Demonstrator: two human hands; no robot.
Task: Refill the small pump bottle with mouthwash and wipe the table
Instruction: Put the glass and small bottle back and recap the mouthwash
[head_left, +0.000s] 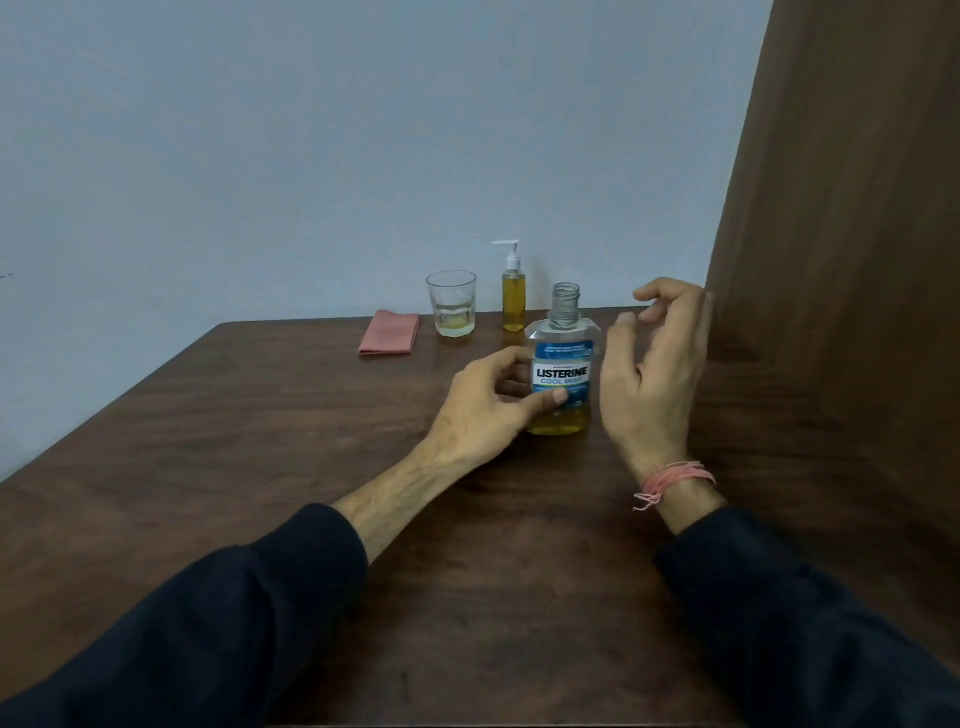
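A mouthwash bottle (562, 382) with a blue label and yellow liquid in its lower part stands upright on the brown table (260, 441), its neck uncapped. My left hand (488, 402) grips its left side, thumb across the label. My right hand (654, 364) hovers just right of the bottle, fingers spread and curled, holding nothing. Behind it near the wall stands the small pump bottle (513, 293), full of yellow liquid, white pump on top. A folded pink cloth (389, 333) lies flat at the table's far edge.
A clear glass (452, 304) with a little pale liquid stands between the cloth and the pump bottle. A brown wooden panel (841, 260) rises along the table's right side. A pale wall lies behind.
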